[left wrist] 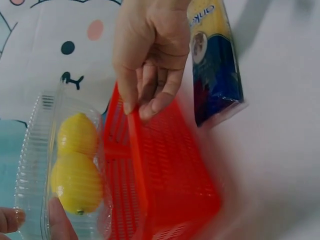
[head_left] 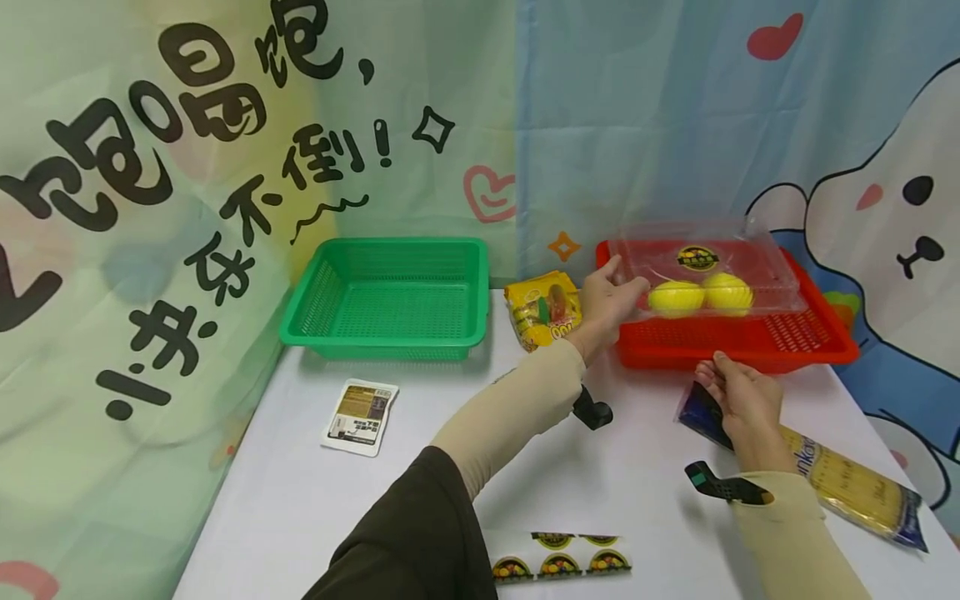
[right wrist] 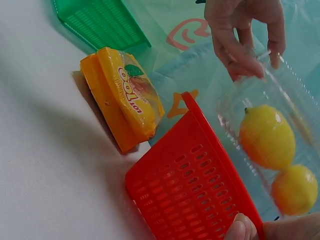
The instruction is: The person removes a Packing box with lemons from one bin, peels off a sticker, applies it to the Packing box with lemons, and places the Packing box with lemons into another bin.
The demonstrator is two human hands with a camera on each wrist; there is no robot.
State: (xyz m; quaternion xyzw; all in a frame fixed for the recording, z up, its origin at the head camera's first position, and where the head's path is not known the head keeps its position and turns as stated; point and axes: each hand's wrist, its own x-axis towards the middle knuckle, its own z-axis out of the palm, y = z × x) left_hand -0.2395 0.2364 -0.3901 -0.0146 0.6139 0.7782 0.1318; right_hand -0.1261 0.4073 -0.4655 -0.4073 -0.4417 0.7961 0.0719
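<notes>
A clear plastic box (head_left: 768, 287) with two yellow lemons (head_left: 727, 293) inside and a round black-and-yellow sticker (head_left: 697, 257) on its lid is over the red basket (head_left: 652, 354). My left hand (head_left: 609, 304) grips the box by its left end, thumb and fingers on either side, as the right wrist view confirms. With thumb and curled fingers, my right hand (head_left: 742, 404) pinches the near rim of the red basket, clearest in the left wrist view. Whether the box touches the basket is unclear.
Left of the red basket lies a yellow packet (head_left: 542, 308); farther left stands a green basket (head_left: 382, 350). A spaghetti pack (head_left: 847, 479) lies at right, a white pouch (head_left: 362, 417) at left, and a sticker strip (head_left: 558, 554) in front. A printed curtain (head_left: 622, 125) hangs behind.
</notes>
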